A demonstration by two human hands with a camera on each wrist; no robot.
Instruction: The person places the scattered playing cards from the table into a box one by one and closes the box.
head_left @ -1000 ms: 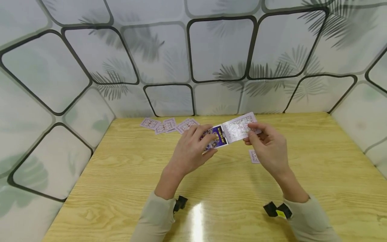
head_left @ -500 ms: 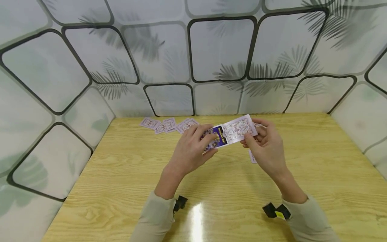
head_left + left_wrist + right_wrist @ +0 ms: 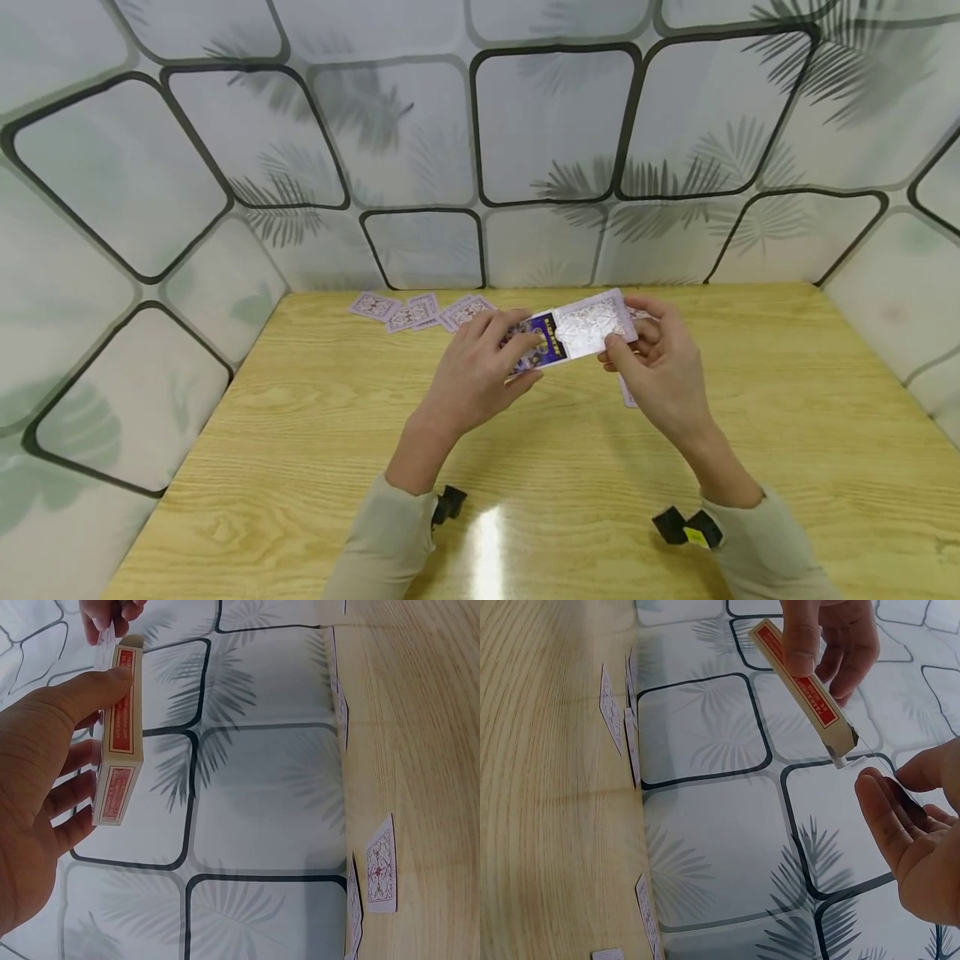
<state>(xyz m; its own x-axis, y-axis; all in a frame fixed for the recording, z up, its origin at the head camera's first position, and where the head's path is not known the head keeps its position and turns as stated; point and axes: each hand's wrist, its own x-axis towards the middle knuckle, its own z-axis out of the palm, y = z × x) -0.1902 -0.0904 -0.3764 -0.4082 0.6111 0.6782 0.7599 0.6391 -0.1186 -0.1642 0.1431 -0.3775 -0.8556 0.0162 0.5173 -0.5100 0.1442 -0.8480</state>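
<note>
My left hand (image 3: pixel 472 367) grips a playing-card box (image 3: pixel 551 340) above the table. Its face is blue-purple with yellow print. In the left wrist view the box's narrow side (image 3: pixel 120 735) is cream with red panels, and my thumb presses that side. With its thumb at the near corner, my right hand (image 3: pixel 663 371) pinches a playing card (image 3: pixel 585 327) with a patterned pale purple back. The card lines up end to end with the box, right at its open end. A small flap (image 3: pixel 840 759) hangs at that end in the right wrist view.
Several playing cards (image 3: pixel 408 313) lie face down near the table's back edge, left of the box. Another card (image 3: pixel 627 393) lies partly hidden under my right hand. A patterned fabric wall (image 3: pixel 555 125) encloses the wooden table (image 3: pixel 300 467) at back and sides.
The right hand has shifted slightly left and its thumb has moved to the card's near corner. The card's outer end has dropped a little. The left hand and box have hardly moved.
</note>
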